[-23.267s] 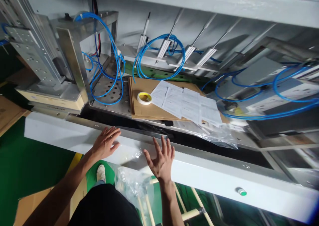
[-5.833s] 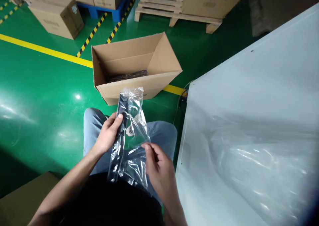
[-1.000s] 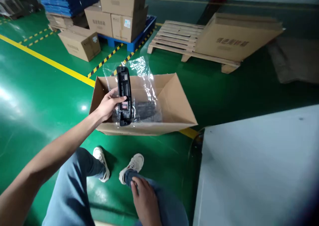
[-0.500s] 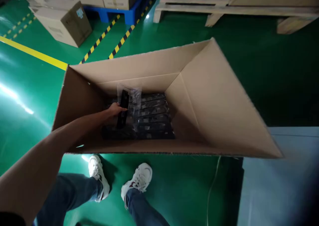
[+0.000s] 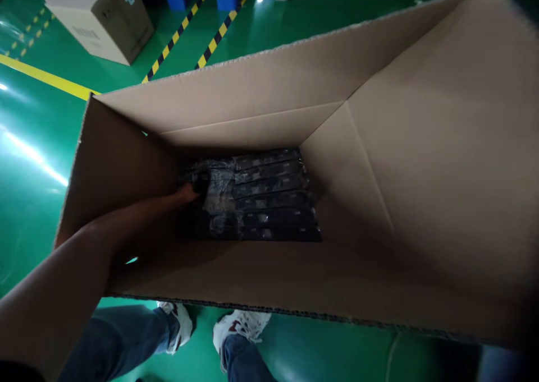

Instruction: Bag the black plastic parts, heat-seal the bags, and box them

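Observation:
My left hand [image 5: 187, 194] reaches deep into a large open cardboard box [image 5: 261, 90] on the green floor. Its fingers are closed round a black plastic part in a clear bag [image 5: 207, 187], low at the left end of the box bottom. A layer of several similar bagged black parts [image 5: 269, 199] lies across the box bottom, and the held part rests against them. My right hand is out of sight.
A closed cardboard carton [image 5: 99, 14] stands at the upper left beside yellow-black floor stripes [image 5: 168, 56] and a yellow line [image 5: 46, 78]. My two white shoes [image 5: 240, 323] show below the box's near wall.
My view has come closer over the box. My left hand has sunk lower with the bagged part, from upright above the layer down onto the parts at the bottom.

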Action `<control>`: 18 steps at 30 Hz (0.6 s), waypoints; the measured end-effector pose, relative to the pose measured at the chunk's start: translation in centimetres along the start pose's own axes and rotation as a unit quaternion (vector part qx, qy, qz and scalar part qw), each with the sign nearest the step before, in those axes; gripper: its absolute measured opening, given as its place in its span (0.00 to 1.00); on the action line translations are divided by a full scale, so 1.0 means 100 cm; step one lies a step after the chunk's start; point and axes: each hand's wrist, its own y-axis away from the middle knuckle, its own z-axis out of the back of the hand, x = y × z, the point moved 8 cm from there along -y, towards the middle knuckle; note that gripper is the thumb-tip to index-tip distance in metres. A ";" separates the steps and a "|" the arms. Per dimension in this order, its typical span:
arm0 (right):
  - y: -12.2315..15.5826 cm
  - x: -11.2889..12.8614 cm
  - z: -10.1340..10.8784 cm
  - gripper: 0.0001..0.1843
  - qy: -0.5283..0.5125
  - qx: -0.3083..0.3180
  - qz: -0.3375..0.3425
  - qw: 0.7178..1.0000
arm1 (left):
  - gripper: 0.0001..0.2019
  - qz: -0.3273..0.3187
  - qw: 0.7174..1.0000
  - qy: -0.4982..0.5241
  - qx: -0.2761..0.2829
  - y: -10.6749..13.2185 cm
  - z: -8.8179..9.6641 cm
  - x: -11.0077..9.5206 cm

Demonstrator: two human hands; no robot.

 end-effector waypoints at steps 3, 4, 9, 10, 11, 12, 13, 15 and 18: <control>-0.015 0.026 0.004 0.12 0.018 0.020 0.019 0.999 | 0.18 0.007 0.998 -0.044 -0.053 0.016 0.031 -0.007; -0.017 0.037 0.008 0.10 0.023 0.028 0.029 0.999 | 0.20 0.003 0.996 -0.052 -0.068 0.024 0.042 -0.012; 0.022 0.093 0.080 0.08 0.068 0.007 0.070 0.995 | 0.12 -0.089 0.992 -0.057 -0.062 0.110 0.089 -0.064; 0.040 0.105 0.099 0.07 0.088 -0.005 0.073 0.993 | 0.10 -0.124 0.990 -0.052 -0.048 0.140 0.095 -0.076; 0.060 0.116 0.115 0.06 0.108 -0.018 0.074 0.991 | 0.09 -0.166 0.985 -0.043 -0.035 0.174 0.101 -0.086; 0.079 0.127 0.127 0.07 0.130 -0.029 0.072 0.988 | 0.09 -0.210 0.977 -0.031 -0.022 0.209 0.106 -0.090; 0.095 0.135 0.133 0.13 0.151 -0.033 0.068 0.986 | 0.10 -0.255 0.967 -0.014 -0.013 0.244 0.111 -0.087; 0.111 0.140 0.131 0.17 0.148 -0.022 0.050 0.988 | 0.12 -0.336 0.942 0.020 -0.018 0.298 0.115 -0.059; 0.101 0.126 0.135 0.11 0.159 -0.038 -0.008 0.986 | 0.15 -0.495 0.858 0.111 -0.078 0.336 0.102 0.009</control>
